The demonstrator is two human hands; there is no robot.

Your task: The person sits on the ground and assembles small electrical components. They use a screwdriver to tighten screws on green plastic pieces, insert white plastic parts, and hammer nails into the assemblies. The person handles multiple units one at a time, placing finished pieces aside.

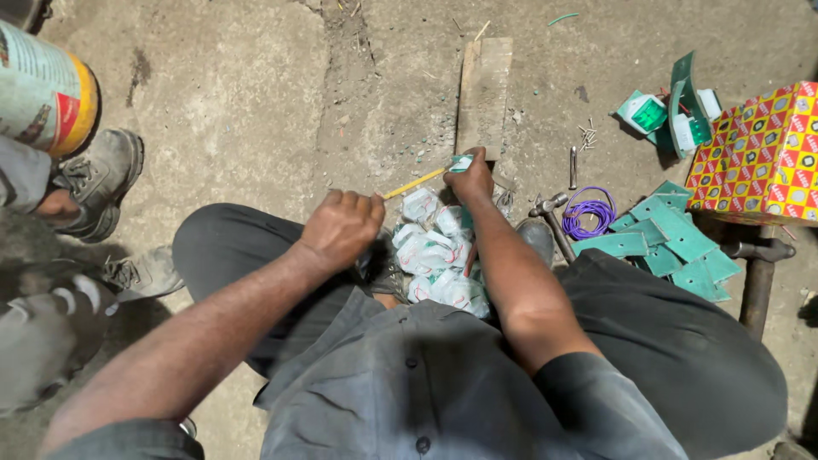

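From the head camera, the right hand (470, 177) pinches a small white-and-green packet (461, 162) against the worn wooden board (484, 94) on the concrete floor (230, 102). The left hand (342, 228) is curled shut, apparently gripping the thin yellow stick (413, 183) that reaches toward the packet. A pile of white plastic-wrapped packets (439, 255) lies between the knees. A steel hammer (554, 223), purple wire coil (588, 213) and green cards (673, 243) crowd the right.

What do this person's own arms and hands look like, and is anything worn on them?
Both hands, the left hand and the right hand, are bare, with no gloves. The forearms are uncovered; grey shirt sleeves end near the elbows. No rings show clearly.
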